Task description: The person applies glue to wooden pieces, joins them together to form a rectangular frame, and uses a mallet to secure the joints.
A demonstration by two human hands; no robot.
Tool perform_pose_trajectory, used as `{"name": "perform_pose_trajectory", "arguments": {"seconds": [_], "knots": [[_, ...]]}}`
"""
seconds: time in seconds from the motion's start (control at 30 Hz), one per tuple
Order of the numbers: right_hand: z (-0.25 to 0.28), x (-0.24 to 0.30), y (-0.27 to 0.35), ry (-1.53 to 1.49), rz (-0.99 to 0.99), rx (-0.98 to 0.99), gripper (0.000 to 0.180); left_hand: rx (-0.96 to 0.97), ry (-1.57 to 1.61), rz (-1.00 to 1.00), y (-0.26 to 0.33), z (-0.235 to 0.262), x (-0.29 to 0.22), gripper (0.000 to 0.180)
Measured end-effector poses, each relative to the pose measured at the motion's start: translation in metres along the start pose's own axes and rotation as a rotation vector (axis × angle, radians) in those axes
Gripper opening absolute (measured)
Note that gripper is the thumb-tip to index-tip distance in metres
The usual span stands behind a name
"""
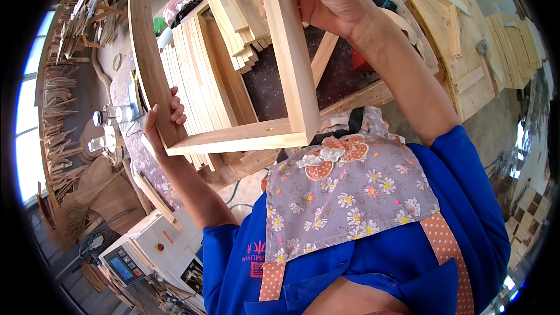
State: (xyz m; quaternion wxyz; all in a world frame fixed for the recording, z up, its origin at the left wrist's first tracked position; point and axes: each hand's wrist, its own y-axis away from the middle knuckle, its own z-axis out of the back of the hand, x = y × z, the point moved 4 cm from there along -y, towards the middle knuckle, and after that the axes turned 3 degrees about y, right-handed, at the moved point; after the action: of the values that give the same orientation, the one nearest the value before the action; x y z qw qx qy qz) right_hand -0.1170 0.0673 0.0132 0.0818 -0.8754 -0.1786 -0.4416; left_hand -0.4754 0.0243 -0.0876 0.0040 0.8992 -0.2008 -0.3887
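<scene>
1. Frame (239, 137) of pale wood, three sides visible, is held up in both hands above the bench (268, 84), its lower side toward the bench's near edge.
2. Left hand (154, 134) closes round the frame's left side near the lower corner, thumb on the outside, fingertips curled onto the inner face.
3. Right hand (335, 3) clasps the right side high up; its fingers are partly hidden behind the wood.
4. Long strips (195, 81) lie side by side along the bench's left part; shorter planks (233, 9) are stacked toward its far edge.
5. Floral apron (350, 204) covers a blue shirt (466, 198), whose chest bears pinkish-red printed lettering, partly folded.
6. White machine (146, 236), beyond the bench's left edge, carries small red lettering; its control panel (131, 265) has a blue screen, too small to read.
</scene>
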Motion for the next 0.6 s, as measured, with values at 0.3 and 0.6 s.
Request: {"name": "perform_pose_trajectory", "arguments": {"seconds": [0.3,0.6], "knots": [[-0.018,0.008,0.001,0.096,0.011,0.009,0.043,0.014,0.067,-0.017,-0.003,0.006,0.015,0.065],[-0.016,0.010,-0.001,0.184,0.068,0.012,0.047,0.024,0.059,-0.064,-0.009,0.009,0.025,0.067]]}}
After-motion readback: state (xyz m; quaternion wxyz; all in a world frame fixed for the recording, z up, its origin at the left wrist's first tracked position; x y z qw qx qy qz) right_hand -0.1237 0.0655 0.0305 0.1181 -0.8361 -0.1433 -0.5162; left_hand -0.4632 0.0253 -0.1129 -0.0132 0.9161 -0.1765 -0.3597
